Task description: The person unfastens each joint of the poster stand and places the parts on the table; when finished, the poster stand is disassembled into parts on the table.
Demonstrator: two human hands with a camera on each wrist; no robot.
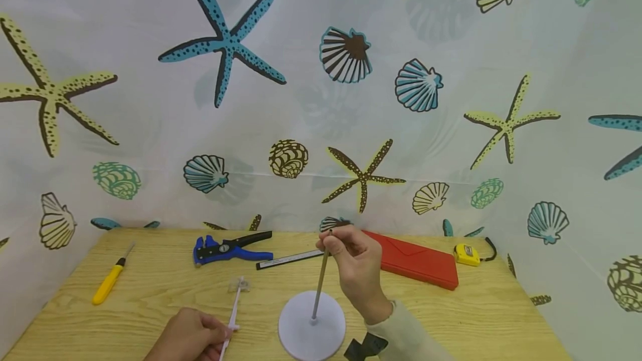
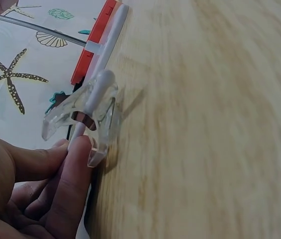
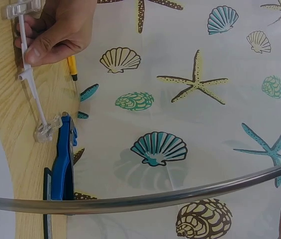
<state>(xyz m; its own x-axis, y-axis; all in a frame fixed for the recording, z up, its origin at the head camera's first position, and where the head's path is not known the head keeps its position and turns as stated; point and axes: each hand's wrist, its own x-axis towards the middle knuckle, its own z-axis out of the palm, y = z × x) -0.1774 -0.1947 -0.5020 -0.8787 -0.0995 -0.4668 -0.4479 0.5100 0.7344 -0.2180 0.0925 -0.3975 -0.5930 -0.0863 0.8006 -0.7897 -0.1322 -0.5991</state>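
Note:
A metal rod (image 1: 321, 283) stands in the white round base (image 1: 291, 333) on the table, leaning slightly right at the top. Thumb and fingers of my right hand (image 1: 360, 272) pinch its upper end. To the left of the base, my left hand (image 1: 193, 334) pinches a thin white plastic stick (image 1: 233, 308) low over the tabletop. Clear plastic clips (image 3: 45, 132) sit at both ends of this stick, as the right wrist view shows. One clip (image 2: 103, 114) appears close up in the left wrist view, just beyond the fingertips.
Along the back lie a blue-and-black wire stripper (image 1: 233, 248), a ruler (image 1: 288, 261), a red case (image 1: 421, 262) and a yellow tape measure (image 1: 467, 255). A yellow-handled screwdriver (image 1: 109, 283) lies at left. A patterned curtain (image 1: 301, 105) hangs behind the wooden table.

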